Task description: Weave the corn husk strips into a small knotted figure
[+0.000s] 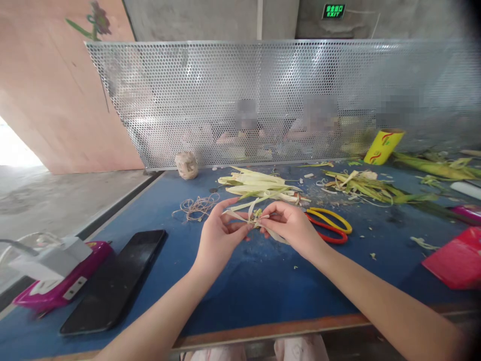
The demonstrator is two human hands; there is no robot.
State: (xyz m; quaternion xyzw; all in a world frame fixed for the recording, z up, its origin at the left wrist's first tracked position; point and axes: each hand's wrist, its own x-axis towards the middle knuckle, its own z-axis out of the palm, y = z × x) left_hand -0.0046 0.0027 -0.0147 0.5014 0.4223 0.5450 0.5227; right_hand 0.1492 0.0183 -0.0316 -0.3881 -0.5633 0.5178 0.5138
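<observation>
My left hand (221, 233) and my right hand (289, 224) meet above the blue table, each pinching a small bundle of pale corn husk strips (254, 218) between thumb and fingers. Loose strip ends stick out toward the upper left and the lower right. Just beyond my hands lies a pile of pale green corn husks (259, 181). Scissors (340, 231) with one yellow and one red handle loop rest beside my right hand, their blades hidden behind it. To the left of my left hand is a tangle of thin twine (196, 207).
A black phone (114, 281) and a purple power strip (62, 296) with a white charger (52, 258) lie left. A perforated metal screen (225, 100) bounds the back. Right are greener husks (370, 186), a yellow roll (384, 146) and a red box (454, 258).
</observation>
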